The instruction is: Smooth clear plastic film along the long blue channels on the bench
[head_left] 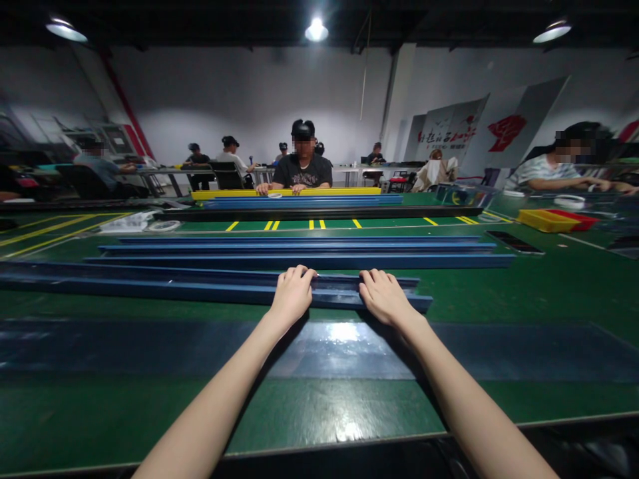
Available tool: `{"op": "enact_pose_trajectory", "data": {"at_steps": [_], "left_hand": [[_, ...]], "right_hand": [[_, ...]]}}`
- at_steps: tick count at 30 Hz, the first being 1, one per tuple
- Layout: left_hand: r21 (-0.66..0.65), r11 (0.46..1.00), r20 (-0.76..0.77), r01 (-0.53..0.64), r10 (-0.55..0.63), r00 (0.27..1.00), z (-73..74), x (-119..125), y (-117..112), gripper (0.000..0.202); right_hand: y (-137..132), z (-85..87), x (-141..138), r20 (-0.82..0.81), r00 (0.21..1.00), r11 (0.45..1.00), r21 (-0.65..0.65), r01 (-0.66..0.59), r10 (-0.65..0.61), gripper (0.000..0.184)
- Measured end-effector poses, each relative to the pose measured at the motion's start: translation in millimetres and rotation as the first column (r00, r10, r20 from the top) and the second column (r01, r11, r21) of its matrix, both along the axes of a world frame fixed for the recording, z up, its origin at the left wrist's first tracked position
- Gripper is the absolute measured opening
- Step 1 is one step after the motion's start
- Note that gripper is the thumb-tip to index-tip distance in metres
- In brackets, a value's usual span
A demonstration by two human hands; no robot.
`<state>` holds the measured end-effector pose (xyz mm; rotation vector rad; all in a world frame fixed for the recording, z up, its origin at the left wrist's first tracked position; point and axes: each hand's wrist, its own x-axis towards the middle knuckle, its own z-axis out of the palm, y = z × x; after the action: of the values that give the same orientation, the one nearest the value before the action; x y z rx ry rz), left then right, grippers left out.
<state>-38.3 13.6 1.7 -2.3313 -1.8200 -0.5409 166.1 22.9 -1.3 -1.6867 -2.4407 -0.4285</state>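
Blue channel (219, 290), long axis left to right, beneath left hand (292, 295) and right hand (384, 296), the latter nearer its right end; hands apart, fingers bent over it, firmness of grip not discernible. Green counter (324, 409), transparent strip (344, 356) on near side. Workshop with pale wall (224, 86), co-worker (303, 174) opposite.

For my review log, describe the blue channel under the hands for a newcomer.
On the green table, just beyond the clear strip, lies a long blue channel. The left hand and right hand rest on its right part. Unlike the blue channels behind it, it runs out of the picture's left edge.
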Motion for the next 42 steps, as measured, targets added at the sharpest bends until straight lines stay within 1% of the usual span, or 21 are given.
{"op": "enact_pose_trajectory", "data": {"at_steps": [10,16,23,30,35,38,42], "left_hand": [[-0.007,1.0,-0.002,0.003,-0.003,1.0,1.9,-0.2,-1.0,0.033],[-0.012,1.0,-0.002,-0.027,0.027,1.0,4.0,-1.9,-0.4,0.032],[-0.036,0.999,0.035,-0.036,0.037,0.999,3.1,-4.5,1.3,0.034],[-0.008,1.0,0.053,-0.024,0.024,0.998,0.0,-5.4,2.2,0.033],[0.021,1.0,0.067,-0.015,0.013,0.998,0.9,-5.8,2.4,0.03],[0.039,0.999,0.065,-0.034,0.031,0.997,3.2,-6.1,1.4,0.028],[0.028,0.995,0.064,-0.099,0.097,0.993,4.8,-6.7,0.2,0.025]], "right_hand": [[-3.3,2.8,-0.4,-0.001,1.0,1.0,-0.009,0.006,-0.006,0.036],[-3.2,3.9,-3.4,-0.012,1.0,1.0,0.009,-0.001,0.001,0.037],[-3.8,2.8,-6.2,-0.046,0.999,1.0,0.003,-0.011,0.011,0.038],[-2.6,3.7,-3.7,-0.111,0.994,1.0,-0.02,0.005,-0.007,0.037],[-2.3,6.8,-0.7,-0.14,0.99,0.999,-0.04,0.012,-0.017,0.037],[-2.4,8.1,1.0,-0.156,0.988,0.999,-0.036,0.011,-0.016,0.037],[-1.7,8.2,1.9,-0.17,0.985,0.999,-0.033,-0.007,0.001,0.037]]}}
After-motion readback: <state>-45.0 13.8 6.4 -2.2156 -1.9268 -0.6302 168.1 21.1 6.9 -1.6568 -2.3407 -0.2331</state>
